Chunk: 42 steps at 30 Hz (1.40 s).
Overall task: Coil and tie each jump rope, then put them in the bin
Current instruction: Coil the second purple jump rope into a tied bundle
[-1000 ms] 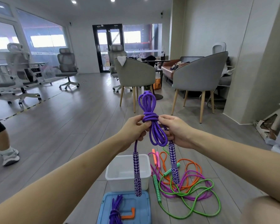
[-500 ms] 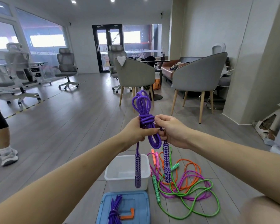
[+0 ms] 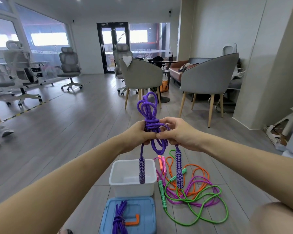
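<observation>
**Both hands grip the wrapped purple rope above the bin**

Hands meet at chest height: the left hand [image 3: 139, 132] curls its fingers around the wound middle of the purple jump rope [image 3: 150, 115], and the right hand [image 3: 179, 132] pinches the same wrapping from the other side, thumb and forefinger closed on a strand of it. Their fingertips nearly touch in front of the bundle. Several loops of the rope stand up above the hands, and 1 loop hangs below them. Its 2 patterned handles dangle on their cords: the left handle [image 3: 142, 171] hangs over the open white bin [image 3: 116, 181], and the right handle [image 3: 179, 169] hangs over the loose ropes on the floor.

Just right of the bin lie 3 uncoiled ropes in a tangle: a green rope [image 3: 208, 211], an orange rope [image 3: 200, 173] and a magenta rope [image 3: 205, 183], overlapping one another. Nearer the camera, touching the bin's front side, is a blue lid [image 3: 142, 217]; on it rest another coiled purple rope [image 3: 118, 220] and a small orange L-shaped piece [image 3: 134, 221].

Farther back on the grey wooden floor stand 2 grey upholstered chairs [image 3: 208, 76], with office chairs [image 3: 69, 66] by the windows. At the left edge, a person's leg and white shoe [image 3: 3, 130] show.
</observation>
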Motion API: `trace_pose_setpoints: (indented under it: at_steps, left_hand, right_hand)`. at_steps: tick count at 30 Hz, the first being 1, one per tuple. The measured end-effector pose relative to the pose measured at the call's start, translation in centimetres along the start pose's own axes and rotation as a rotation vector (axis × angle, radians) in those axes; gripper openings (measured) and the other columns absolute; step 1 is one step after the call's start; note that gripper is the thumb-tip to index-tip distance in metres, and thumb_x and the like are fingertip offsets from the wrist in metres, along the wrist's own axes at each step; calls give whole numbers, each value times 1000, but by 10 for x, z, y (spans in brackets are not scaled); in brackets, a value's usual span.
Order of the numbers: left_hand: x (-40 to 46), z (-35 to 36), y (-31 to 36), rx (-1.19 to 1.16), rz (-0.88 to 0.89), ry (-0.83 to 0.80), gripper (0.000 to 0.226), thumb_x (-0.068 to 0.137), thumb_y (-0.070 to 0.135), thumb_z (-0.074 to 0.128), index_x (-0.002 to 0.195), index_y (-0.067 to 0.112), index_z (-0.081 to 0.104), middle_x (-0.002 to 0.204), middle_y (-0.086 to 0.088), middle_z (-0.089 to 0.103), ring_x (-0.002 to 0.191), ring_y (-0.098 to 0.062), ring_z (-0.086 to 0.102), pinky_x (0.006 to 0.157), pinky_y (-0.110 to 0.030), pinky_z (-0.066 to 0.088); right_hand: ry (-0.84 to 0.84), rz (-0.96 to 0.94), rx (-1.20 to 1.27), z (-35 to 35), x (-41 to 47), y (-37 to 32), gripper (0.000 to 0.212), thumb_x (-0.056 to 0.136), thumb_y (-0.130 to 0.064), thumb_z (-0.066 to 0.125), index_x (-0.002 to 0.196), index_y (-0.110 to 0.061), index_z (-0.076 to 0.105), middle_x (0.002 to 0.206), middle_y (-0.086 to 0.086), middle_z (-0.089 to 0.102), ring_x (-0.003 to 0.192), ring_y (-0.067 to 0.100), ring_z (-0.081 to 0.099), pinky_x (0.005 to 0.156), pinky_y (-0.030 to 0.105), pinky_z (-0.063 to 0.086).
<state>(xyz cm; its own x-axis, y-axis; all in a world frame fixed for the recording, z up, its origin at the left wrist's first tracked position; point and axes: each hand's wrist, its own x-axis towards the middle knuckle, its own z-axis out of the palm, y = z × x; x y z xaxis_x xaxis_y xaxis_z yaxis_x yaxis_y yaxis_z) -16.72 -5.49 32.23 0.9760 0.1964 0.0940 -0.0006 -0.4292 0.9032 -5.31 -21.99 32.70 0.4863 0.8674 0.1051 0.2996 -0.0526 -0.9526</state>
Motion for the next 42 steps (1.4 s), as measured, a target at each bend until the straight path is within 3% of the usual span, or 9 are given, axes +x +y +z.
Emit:
trace_pose_setpoints:
  at_steps: [9, 14, 21, 29, 37, 42]
  left_hand:
    - [0, 0, 1, 59, 6, -2, 28, 95, 10, 68, 123, 14, 61, 88, -5, 65, 71, -12, 57, 69, -24, 52]
    - [1, -1, 0, 24, 12, 24, 25, 95, 10, 69, 118, 13, 64, 98, -17, 69, 75, -16, 58, 71, -26, 52]
    - [1, -3, 1, -2, 5, -1, 22, 94, 7, 68, 116, 11, 65, 99, -19, 69, 74, -15, 58, 71, -26, 52]
    - [3, -6, 1, 0, -6, 8, 37, 91, 3, 67, 126, 13, 59, 98, -12, 68, 77, -15, 60, 73, -27, 52]
    - [1, -13, 0, 151, -108, -82, 19, 90, 7, 68, 108, 11, 60, 77, -3, 55, 61, -9, 48, 59, -25, 45]
    - [-3, -11, 6, 68, -129, -171, 20, 91, 9, 69, 110, 8, 63, 79, -8, 52, 58, -10, 40, 53, -22, 34]
  right_hand:
    - [55, 5, -179, 1, 1, 1, 47, 88, 4, 71, 123, -24, 59, 112, 22, 68, 64, 11, 57, 54, 22, 47]
    - [37, 27, -182, 2, 1, 2, 52, 87, -7, 78, 126, -33, 55, 107, 16, 71, 70, 17, 60, 58, 26, 49]
    - [1, 20, -261, 2, -2, 0, 59, 84, -13, 83, 129, -36, 52, 109, 11, 70, 77, 21, 64, 60, 25, 52]
    - [-29, 40, -177, -4, 1, -3, 51, 93, -7, 72, 131, -35, 52, 103, 20, 73, 74, 24, 60, 55, 25, 47]
    - [-66, 77, -260, -4, 3, 3, 42, 96, -9, 67, 129, -30, 52, 108, 21, 68, 74, 23, 55, 57, 26, 46]
    - [-130, 89, -186, -10, 0, 8, 35, 98, -9, 64, 127, -27, 54, 99, 15, 65, 72, 21, 51, 57, 25, 44]
